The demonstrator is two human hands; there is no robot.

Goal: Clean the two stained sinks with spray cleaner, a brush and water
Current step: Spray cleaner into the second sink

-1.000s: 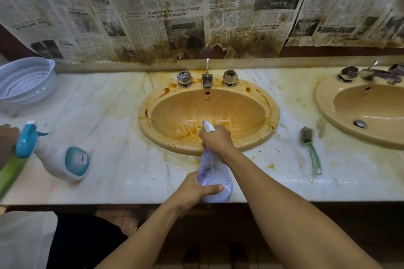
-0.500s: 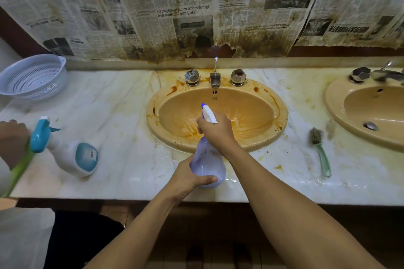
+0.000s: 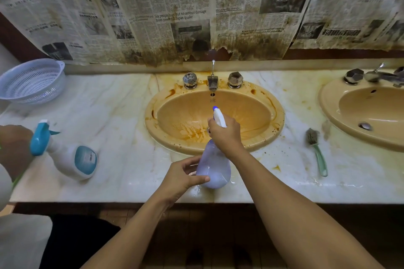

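A stained tan sink with orange-brown streaks sits in the middle of the marble counter. A second tan sink lies at the right edge. I hold a pale purple spray bottle over the near rim of the middle sink, its white nozzle pointing into the basin. My right hand grips the bottle's neck and trigger. My left hand holds the bottle's base. A green-handled brush lies on the counter between the two sinks.
Another person's hand at the far left holds a white and teal spray bottle on the counter. A white colander stands at the back left. Taps sit behind the middle sink. Stained newspaper covers the wall.
The purple bottle has risen slightly and tipped more upright in my hands, nozzle further over the basin. My view shifted left and down a little. The other person's bottle stays put.
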